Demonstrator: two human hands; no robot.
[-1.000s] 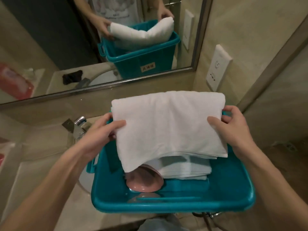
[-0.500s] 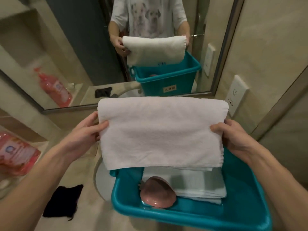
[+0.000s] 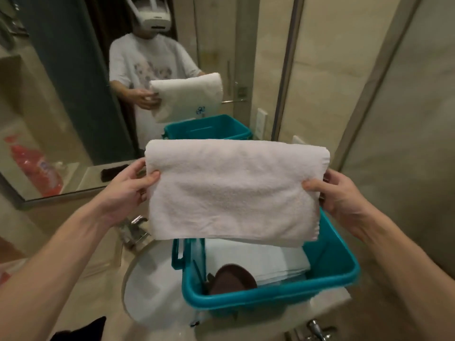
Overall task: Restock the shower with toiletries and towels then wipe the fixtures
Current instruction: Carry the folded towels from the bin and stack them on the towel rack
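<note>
In the head view, the left hand [image 3: 130, 187] and right hand [image 3: 338, 193] pinch the folded white towel [image 3: 234, 193] at its side edges, above the teal bin [image 3: 332, 274]. Level, even grips should keep its fold intact during carrying.

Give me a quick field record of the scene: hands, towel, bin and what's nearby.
left hand: grips the white towel at its left edge
right hand: grips its right edge
towel position: held above the teal bin
bin contents: folded towels, round dark object
nearby: sink basin left of bin, faucet behind it
</note>
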